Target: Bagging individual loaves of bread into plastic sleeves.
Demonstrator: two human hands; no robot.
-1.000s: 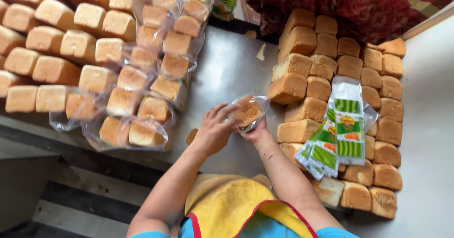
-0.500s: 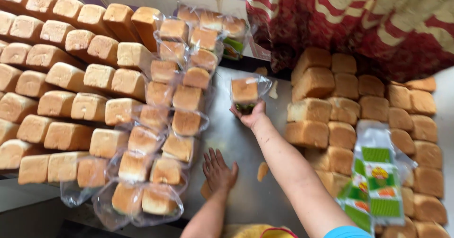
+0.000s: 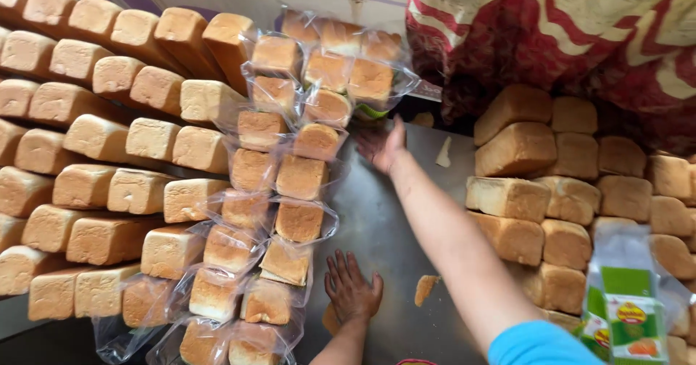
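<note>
My right hand [image 3: 382, 146] reaches far forward, fingers spread and empty, just below a clear-bagged bread loaf [image 3: 368, 81] at the far end of the bagged row. My left hand [image 3: 351, 287] rests flat, palm down, on the steel table [image 3: 384, 220], next to another bagged loaf [image 3: 286, 262]. Several bagged loaves [image 3: 301, 176] run in two lines down the table's left side. A bread scrap [image 3: 425, 288] lies to the right of my left hand.
Unwrapped loaves are stacked on the left [image 3: 94, 140] and on the right [image 3: 558, 191]. A bundle of green and white plastic bags [image 3: 623, 310] lies on the right pile. A red patterned cloth [image 3: 565, 39] hangs behind. A paper scrap [image 3: 444, 152] lies beyond.
My right hand carried the bagged loaf forward, set it at the far end of the row and let go. My left hand came down flat on the table. The view tilted forward.
</note>
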